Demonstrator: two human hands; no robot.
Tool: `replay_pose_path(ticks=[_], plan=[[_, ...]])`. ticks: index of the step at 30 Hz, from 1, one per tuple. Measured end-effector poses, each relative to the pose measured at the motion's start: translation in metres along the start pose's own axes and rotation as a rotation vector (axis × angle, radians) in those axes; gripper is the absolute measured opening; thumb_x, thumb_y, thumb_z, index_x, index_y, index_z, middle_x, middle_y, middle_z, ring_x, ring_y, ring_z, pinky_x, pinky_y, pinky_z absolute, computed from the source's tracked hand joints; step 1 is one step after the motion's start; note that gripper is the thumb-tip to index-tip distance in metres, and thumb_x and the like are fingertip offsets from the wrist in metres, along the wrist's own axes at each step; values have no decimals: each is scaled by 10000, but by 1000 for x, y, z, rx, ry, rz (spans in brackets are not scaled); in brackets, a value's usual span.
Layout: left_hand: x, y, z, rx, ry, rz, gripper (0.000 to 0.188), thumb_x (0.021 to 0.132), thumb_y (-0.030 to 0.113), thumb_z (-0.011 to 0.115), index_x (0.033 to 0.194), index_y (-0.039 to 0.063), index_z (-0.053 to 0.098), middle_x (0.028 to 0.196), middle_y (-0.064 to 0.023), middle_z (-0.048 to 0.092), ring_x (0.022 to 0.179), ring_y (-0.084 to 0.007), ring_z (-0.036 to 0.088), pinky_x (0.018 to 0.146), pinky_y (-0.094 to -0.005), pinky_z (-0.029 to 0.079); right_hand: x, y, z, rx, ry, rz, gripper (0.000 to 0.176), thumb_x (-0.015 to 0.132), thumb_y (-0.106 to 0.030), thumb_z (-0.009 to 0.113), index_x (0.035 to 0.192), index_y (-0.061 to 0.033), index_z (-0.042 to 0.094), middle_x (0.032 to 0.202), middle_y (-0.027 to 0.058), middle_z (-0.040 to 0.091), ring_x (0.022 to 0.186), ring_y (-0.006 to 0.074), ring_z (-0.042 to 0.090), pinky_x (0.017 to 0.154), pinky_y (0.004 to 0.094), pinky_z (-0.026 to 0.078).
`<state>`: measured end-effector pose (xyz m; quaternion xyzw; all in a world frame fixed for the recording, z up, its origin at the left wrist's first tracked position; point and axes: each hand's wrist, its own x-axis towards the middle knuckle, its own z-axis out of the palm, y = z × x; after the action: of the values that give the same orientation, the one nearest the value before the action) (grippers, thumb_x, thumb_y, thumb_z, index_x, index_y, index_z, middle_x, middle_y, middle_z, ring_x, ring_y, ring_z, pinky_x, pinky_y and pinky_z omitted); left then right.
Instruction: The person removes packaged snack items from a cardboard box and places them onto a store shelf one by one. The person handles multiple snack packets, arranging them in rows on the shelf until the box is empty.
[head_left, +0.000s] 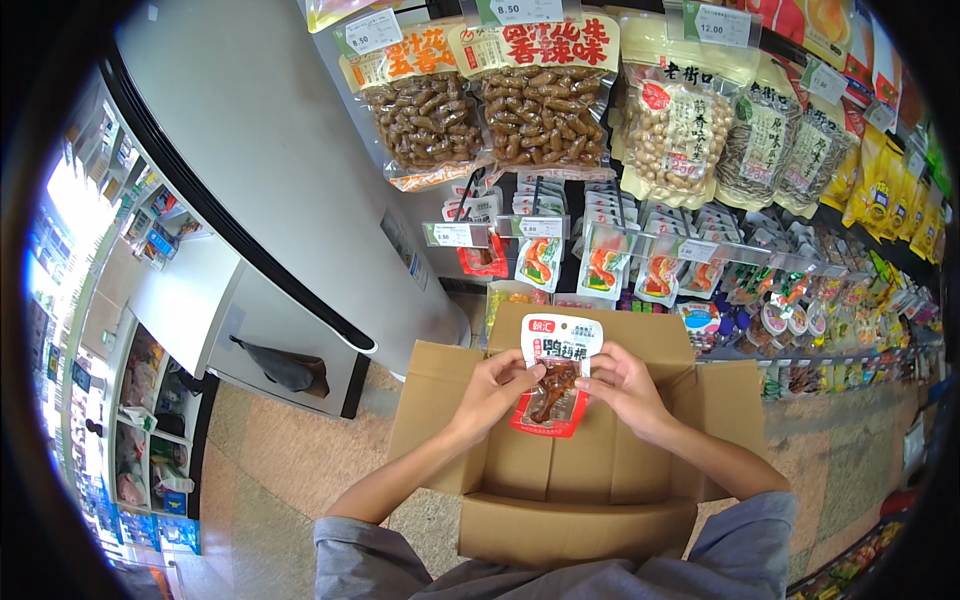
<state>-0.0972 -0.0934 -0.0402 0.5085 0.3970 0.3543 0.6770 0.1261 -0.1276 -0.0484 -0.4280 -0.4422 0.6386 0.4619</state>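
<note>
Between my two hands is a small vacuum-sealed snack packet (556, 382), white at the top and red along its lower edge. Brown meat shows through its clear window, and a hang hole is punched near the top. My left hand (504, 382) pinches its left edge, thumb on the front. At its right edge, my right hand (621, 382) grips it between thumb and fingers. Directly beneath is a cardboard box (577, 536) with its flaps spread and its brown bottom visible. A similar red-edged packet (484, 255) hangs on the leftmost hook beyond the box.
Rows of hanging snack packets (604, 262) fill hooks ahead, with price tags in clear holders. Above them hang large bags of peanuts (541, 112) and sunflower seeds (761, 142). A thick grey column (300, 150) stands at left, near a white counter (187, 292). Boxed sweets (517, 296) sit low behind the box.
</note>
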Motion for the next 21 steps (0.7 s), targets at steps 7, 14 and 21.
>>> replay_pose_path(ticks=[7,14,21], plan=[[15,-6,-12,63,30,108,240,970,134,617,1179,18,607,1097,-47,672,1005,-93,604,864,-290,521,21,-11,3,-141,-8,-138,263,884,-62,716,1096,-11,568,1042,85,684,938,106,655,817,268,530],[24,27,-22,130,181,384,181,949,121,642,1095,15,645,945,-1,669,817,-44,579,711,-225,471,56,-51,31,-335,121,-398,138,917,-103,694,978,12,646,802,35,701,716,47,633,635,203,493],[31,62,-40,168,297,501,172,943,86,640,1089,-5,644,949,-14,682,815,-49,594,707,-224,474,84,-74,58,-182,84,-420,132,935,-72,657,1024,25,641,892,38,691,819,90,654,728,219,527]])
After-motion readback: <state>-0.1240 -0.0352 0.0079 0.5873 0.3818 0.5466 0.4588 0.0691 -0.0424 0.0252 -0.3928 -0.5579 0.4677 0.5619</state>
